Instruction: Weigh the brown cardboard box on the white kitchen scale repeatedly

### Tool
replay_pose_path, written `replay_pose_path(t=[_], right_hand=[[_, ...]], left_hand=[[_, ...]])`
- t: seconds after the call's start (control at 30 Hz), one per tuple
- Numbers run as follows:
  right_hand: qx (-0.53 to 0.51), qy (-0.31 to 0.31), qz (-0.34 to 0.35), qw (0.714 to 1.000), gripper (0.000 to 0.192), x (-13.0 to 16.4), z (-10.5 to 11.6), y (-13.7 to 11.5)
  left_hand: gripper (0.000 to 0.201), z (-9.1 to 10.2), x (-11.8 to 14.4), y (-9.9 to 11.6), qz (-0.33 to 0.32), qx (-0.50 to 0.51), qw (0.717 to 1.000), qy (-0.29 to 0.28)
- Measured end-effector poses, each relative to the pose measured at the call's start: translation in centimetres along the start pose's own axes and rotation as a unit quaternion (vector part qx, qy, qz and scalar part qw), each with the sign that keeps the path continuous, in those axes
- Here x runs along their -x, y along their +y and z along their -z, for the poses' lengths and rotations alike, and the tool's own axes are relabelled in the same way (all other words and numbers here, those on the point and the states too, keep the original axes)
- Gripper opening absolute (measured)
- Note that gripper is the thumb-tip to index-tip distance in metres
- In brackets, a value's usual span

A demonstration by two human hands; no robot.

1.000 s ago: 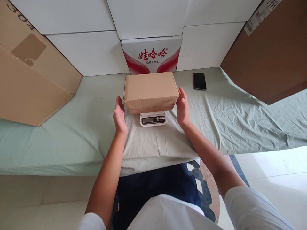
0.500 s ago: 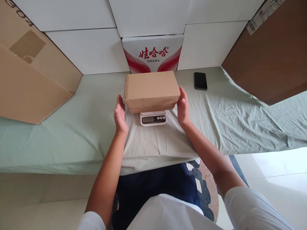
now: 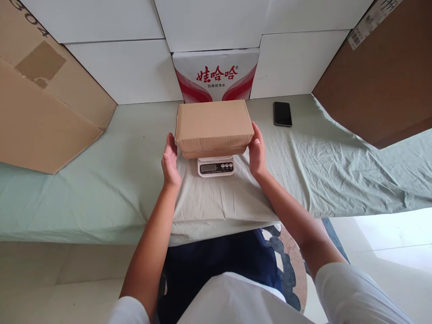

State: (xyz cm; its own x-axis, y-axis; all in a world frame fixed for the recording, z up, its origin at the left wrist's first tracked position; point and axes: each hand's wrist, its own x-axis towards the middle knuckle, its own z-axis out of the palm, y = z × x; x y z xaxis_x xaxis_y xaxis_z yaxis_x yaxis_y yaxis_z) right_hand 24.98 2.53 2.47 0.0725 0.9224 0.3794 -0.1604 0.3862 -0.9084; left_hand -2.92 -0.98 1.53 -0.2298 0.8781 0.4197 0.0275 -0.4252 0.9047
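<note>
A closed brown cardboard box [image 3: 214,121] rests on a white digital kitchen scale [image 3: 216,167] and hides its weighing plate. The scale's dark display and its row of buttons face me; I cannot read any figure on the display. My left hand [image 3: 171,161] is beside the box's left side, fingers stretched out and palm turned inward, very near its edge. On the other side, my right hand [image 3: 257,150] is at the box's front right corner with straight fingers along the side, partly hidden by the box. Whether the fingertips touch the cardboard is hard to see.
Behind the box stands a white and red carton [image 3: 216,74] with Chinese lettering. A black phone [image 3: 282,114] lies to the right on the pale green cloth [image 3: 135,180]. Large cardboard boxes stand at left [image 3: 50,112] and right [image 3: 378,81]. White boxes [image 3: 128,72] form the back.
</note>
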Motion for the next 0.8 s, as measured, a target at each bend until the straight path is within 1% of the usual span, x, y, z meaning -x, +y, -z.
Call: replay_pose_path(t=[0.13,0.33,0.53,0.8], right_hand=[[0.004,-0.003,-0.006,1.000,0.068,0.06,-0.05,-0.18],[0.011,-0.004,0.002,1.000,0.068,0.19,-0.25,-0.38],[0.021,-0.004,-0.002,1.000,0.071,0.14,-0.31,-0.50],[0.022,-0.007,-0.001,1.000,0.071,0.08,-0.30,-0.58]], left_hand=[[0.090,0.03,0.02,0.08,0.004,-0.006,1.000,-0.001],[0.089,-0.10,0.07,0.02,0.005,0.016,1.000,-0.010],[0.098,-0.49,0.15,0.26,0.027,0.017,0.999,-0.007],[0.091,-0.54,0.25,0.27,0.028,0.021,0.999,-0.010]])
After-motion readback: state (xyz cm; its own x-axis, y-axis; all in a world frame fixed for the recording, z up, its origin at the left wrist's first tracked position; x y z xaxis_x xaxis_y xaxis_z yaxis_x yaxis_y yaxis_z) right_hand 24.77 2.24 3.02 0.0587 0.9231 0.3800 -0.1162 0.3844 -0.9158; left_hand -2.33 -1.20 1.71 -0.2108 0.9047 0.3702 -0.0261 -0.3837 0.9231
